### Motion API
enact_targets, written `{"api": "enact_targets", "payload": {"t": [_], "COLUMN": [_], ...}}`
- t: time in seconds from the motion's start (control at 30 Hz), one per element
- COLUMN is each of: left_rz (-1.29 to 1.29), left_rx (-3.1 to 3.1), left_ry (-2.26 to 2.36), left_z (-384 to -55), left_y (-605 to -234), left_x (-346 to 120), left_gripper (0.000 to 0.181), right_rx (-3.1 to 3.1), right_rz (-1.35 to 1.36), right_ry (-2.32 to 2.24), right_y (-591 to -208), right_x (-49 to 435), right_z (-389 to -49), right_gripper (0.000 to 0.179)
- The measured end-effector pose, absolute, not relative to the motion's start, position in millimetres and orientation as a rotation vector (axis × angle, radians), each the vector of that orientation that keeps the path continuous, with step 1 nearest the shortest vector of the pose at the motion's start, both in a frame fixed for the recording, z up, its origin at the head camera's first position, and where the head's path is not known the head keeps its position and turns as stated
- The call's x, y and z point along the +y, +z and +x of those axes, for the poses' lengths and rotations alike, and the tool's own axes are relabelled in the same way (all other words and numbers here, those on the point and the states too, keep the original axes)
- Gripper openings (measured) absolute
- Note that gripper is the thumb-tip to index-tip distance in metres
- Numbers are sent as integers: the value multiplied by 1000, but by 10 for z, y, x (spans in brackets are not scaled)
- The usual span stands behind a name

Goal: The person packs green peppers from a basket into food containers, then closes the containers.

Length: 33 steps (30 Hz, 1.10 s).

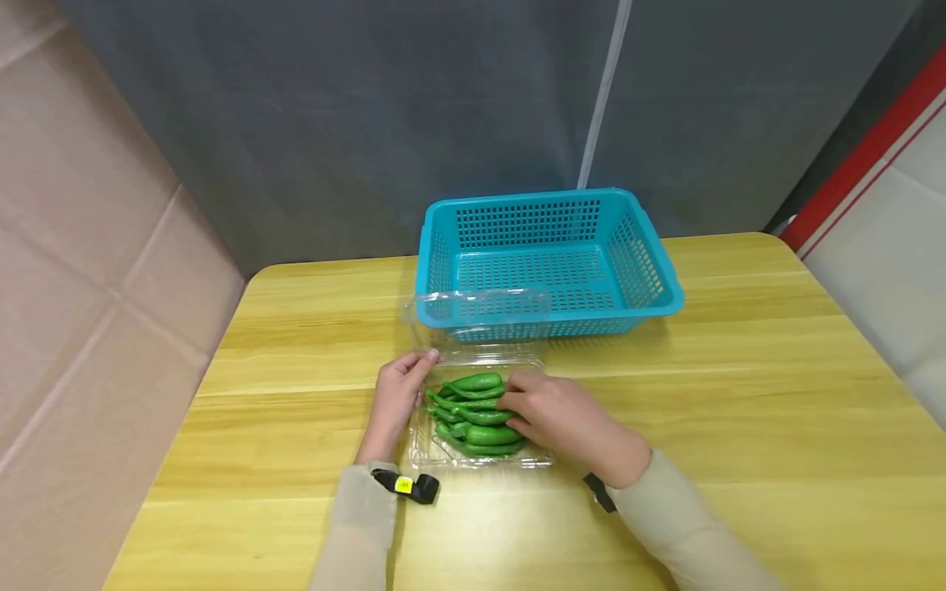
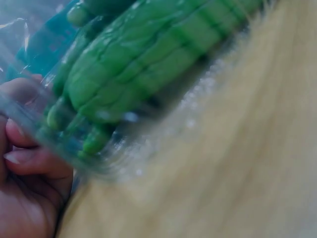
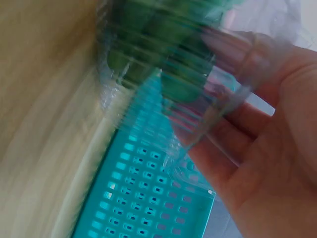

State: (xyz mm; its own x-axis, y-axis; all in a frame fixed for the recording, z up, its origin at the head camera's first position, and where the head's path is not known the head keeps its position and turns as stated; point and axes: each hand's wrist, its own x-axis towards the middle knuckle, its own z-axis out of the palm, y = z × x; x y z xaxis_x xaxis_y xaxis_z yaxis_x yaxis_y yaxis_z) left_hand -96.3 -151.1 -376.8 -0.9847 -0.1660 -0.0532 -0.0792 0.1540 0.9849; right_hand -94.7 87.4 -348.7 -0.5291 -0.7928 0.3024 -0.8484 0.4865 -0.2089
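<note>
A clear plastic clamshell box (image 1: 543, 461) lies on the table with its lid (image 1: 479, 349) folded back, overlapping the basket's front rim in the head view. Long green peppers (image 1: 484, 416) fill its base, several of them side by side. With thumb and fingers my left hand (image 1: 393, 400) pinches the box's left edge near the hinge; the left wrist view has this hand (image 2: 34, 181) beside the clear wall. Over the right side of the box, my right hand (image 1: 565, 414) holds a green pepper by its right end. Seen through the plastic, its fingers (image 3: 233, 52) reach the peppers.
A blue perforated basket (image 1: 665, 305) stands behind the box at the table's far edge, with nothing inside. The wooden table (image 1: 296, 410) has a dark panel (image 1: 369, 123) behind it. Pale padded surfaces flank both sides. Each wrist wears a black strap.
</note>
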Motion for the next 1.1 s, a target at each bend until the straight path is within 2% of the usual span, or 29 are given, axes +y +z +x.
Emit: {"api": "enact_targets", "payload": {"t": [0.27,0.5,0.83,1.1], "left_rz": [240,260,253,251], "left_rx": [-2326,-2316,-2299,-2292], "left_ry": [-1984,-2008,-2008,-2014], "left_z": [-975,-958,-968,-968], "left_y": [-3780,-3795,-3793,-3783], "left_x": [-1517,-1529,-1529,-1517], "left_gripper": [32,34,34,33], "right_rx": [-2602,-2508,-2141,-2044], "right_rz": [1414,1387,1190,947], "right_ry": [528,630,858,1002], "right_y": [-3504,-3453,-3185,-3173], "right_x": [863,900,1052,1156], "right_z": [-941,-986,-1084,-1146], "right_gripper": [22,18,15,16]}}
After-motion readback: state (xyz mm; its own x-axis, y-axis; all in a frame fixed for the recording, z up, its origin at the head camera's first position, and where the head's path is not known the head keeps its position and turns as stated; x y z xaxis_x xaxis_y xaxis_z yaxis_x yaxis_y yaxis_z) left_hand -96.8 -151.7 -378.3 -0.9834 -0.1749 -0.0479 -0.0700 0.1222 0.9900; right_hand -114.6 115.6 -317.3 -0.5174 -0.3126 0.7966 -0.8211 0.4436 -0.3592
